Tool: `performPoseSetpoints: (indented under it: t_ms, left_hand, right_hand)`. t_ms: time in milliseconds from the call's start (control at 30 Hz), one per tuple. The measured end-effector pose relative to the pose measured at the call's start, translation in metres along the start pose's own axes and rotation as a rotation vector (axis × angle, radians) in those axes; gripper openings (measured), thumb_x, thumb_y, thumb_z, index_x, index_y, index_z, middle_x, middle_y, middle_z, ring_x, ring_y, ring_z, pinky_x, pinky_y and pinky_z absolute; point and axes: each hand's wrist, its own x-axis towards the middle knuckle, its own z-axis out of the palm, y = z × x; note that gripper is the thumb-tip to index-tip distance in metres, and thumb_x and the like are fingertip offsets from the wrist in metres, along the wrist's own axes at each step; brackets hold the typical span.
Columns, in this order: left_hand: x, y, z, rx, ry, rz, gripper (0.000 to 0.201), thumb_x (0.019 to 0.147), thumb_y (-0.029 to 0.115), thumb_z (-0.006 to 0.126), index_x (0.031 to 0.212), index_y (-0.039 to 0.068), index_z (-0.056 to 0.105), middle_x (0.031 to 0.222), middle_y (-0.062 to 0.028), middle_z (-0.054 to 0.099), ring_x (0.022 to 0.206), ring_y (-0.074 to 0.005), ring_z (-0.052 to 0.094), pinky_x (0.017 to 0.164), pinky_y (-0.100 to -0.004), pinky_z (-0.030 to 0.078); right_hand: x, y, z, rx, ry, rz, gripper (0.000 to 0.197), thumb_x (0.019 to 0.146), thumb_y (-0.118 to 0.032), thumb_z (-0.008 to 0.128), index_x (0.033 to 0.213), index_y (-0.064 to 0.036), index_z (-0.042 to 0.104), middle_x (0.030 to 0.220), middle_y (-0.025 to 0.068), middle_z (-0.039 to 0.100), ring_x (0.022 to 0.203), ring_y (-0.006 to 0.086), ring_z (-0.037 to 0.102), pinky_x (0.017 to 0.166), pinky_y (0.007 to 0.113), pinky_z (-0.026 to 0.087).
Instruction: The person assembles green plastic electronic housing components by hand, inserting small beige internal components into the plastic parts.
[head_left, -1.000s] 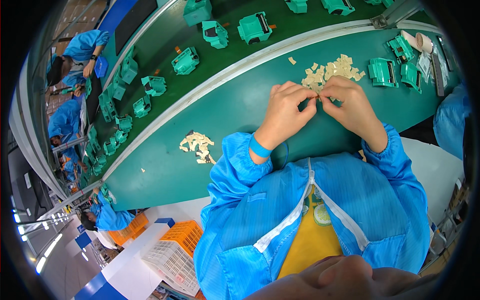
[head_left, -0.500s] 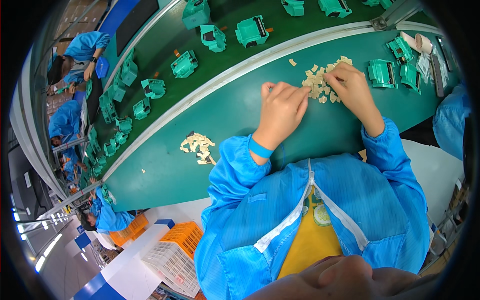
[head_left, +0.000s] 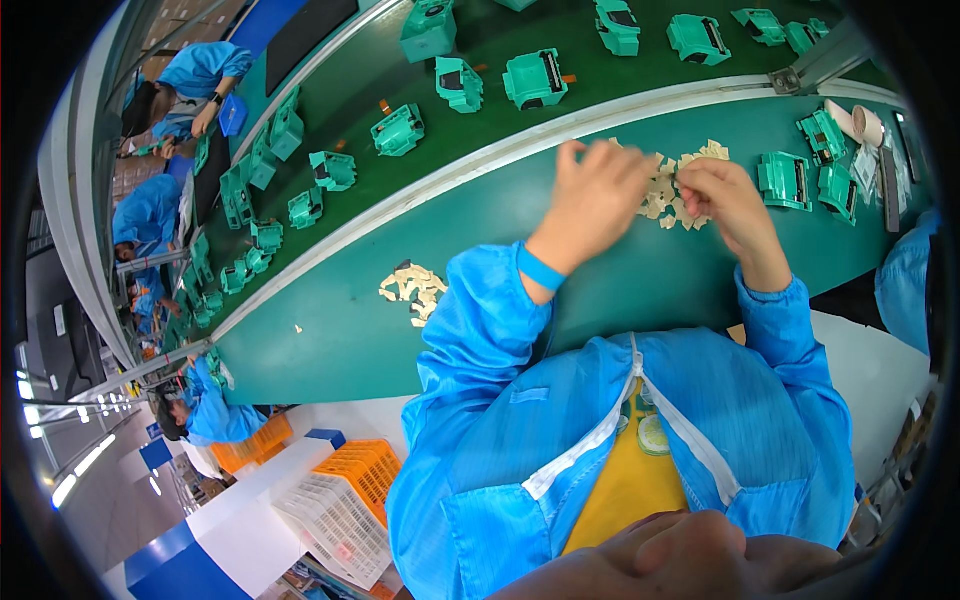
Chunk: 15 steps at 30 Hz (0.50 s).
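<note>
Many small cream-coloured pieces [head_left: 660, 200] lie in a loose heap on the green work table [head_left: 340, 345]. At the heap's left side is my left hand [head_left: 598, 200], a blue band [head_left: 541, 268] round its wrist; its fingers are smeared by motion and partly cover the heap. My right hand [head_left: 728, 203] hovers over the right side of the heap, thumb and fingertips drawn together in a pinch. Whatever sits in that pinch is too small to make out. Farther left, a second pile of curled cream scraps [head_left: 415, 290] with some dark bits lies on the table.
Several green plastic housings [head_left: 784, 181] stand right of the heap, near a tape roll [head_left: 867, 126] and a dark bar [head_left: 889, 190]. Beyond a pale rail [head_left: 480, 172], more housings [head_left: 535, 78] line a green belt. Co-workers in blue [head_left: 215, 400] are at left; crates [head_left: 340, 515] stand lower left.
The whole view has shifted, so the scene sits lower and farther right. My left hand has moved away from me, toward the heap's far side. My right hand's fingers have curled in more.
</note>
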Motion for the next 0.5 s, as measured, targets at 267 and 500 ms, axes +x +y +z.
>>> performPoseSetpoints:
  t_ms: [267, 500]
  left_hand:
    - [0.0, -0.1, 0.033, 0.197, 0.174, -0.484, 0.045, 0.087, 0.021, 0.076, 0.124, 0.001, 0.062, 0.108, -0.0132, 0.068, 0.091, -0.0326, 0.062, 0.076, -0.0427, 0.049]
    - [-0.05, -0.029, -0.026, -1.09, 0.103, -1.107, 0.036, 0.101, 0.038, 0.067, 0.105, 0.002, 0.063, 0.077, -0.0007, 0.059, 0.066, -0.0069, 0.053, 0.054, -0.0229, 0.036]
  right_hand:
    - [-0.02, 0.006, 0.001, 0.01, 0.049, -0.237, 0.015, 0.099, -0.016, 0.064, 0.093, -0.0029, 0.067, 0.08, -0.0014, 0.063, 0.074, 0.0069, 0.056, 0.071, 0.022, 0.045]
    - [-0.032, 0.015, 0.018, -0.043, -0.049, -0.176, 0.007, 0.096, -0.01, 0.068, 0.093, -0.004, 0.066, 0.084, -0.003, 0.065, 0.077, 0.0033, 0.056, 0.07, 0.021, 0.043]
